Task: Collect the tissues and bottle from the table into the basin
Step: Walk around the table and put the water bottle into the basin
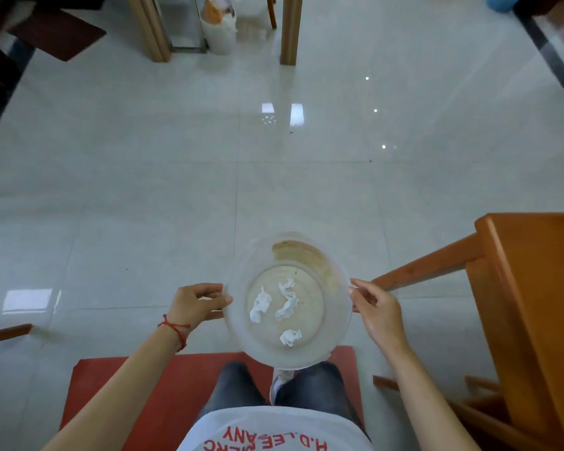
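Observation:
I hold a clear round plastic basin (334, 255) in front of my waist, above the floor. My left hand (197, 304) grips its left rim and my right hand (376, 309) grips its right rim. Three crumpled white tissues lie on the basin's bottom: one at the left (260, 305), a longer one in the middle (287, 301) and a small one near me (290, 337). A brown stain marks the basin's far inner wall. No bottle is in view.
An orange wooden table (531, 288) stands at my right, only its corner and legs showing. A red mat (150, 395) lies under my feet. Pale glossy floor tiles stretch ahead. Wooden door frames (288, 30) and a white sack (220, 30) stand far off.

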A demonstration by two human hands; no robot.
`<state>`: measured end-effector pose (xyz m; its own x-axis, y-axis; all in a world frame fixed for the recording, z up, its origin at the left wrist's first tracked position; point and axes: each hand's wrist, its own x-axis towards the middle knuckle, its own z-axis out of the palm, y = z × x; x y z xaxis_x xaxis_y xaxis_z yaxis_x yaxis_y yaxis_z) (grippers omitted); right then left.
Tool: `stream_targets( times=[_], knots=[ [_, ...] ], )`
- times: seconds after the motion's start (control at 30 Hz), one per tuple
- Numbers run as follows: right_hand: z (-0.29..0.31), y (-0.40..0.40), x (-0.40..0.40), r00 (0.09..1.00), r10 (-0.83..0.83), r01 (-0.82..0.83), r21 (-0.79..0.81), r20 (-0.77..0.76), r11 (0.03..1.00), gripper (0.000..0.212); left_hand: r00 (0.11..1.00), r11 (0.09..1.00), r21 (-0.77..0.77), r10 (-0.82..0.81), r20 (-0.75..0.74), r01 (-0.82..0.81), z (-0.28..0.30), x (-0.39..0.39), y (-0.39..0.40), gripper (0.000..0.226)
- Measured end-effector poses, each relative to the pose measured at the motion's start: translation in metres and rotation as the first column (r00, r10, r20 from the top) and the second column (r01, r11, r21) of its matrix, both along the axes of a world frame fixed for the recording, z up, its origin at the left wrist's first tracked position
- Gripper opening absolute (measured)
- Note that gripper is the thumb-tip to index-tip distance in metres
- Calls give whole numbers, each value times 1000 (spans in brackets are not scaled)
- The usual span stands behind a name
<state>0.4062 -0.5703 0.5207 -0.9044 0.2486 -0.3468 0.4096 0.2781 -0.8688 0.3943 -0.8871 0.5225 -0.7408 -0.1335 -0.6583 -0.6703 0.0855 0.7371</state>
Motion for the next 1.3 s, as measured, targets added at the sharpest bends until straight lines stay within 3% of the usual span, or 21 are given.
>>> stream_targets(
  times=[0.33, 0.8, 1.3],
  knots=[
    [-3, 24, -150, 999, -36, 36, -5, -18, 999, 19, 997, 997, -29, -74, -29, 73, 3, -164, 25, 34],
    [-2, 41, -362, 967, -256, 256, -24, -14, 966, 17, 971, 971, -26, -238, -29, 238, 7, -444, 56, 31],
    [-6, 170, -535, 897, -442, 441, -60, 9, 895, 15, 925, 925, -14, -380, 2, 380, 5, -665, 211, 34]
  ],
)
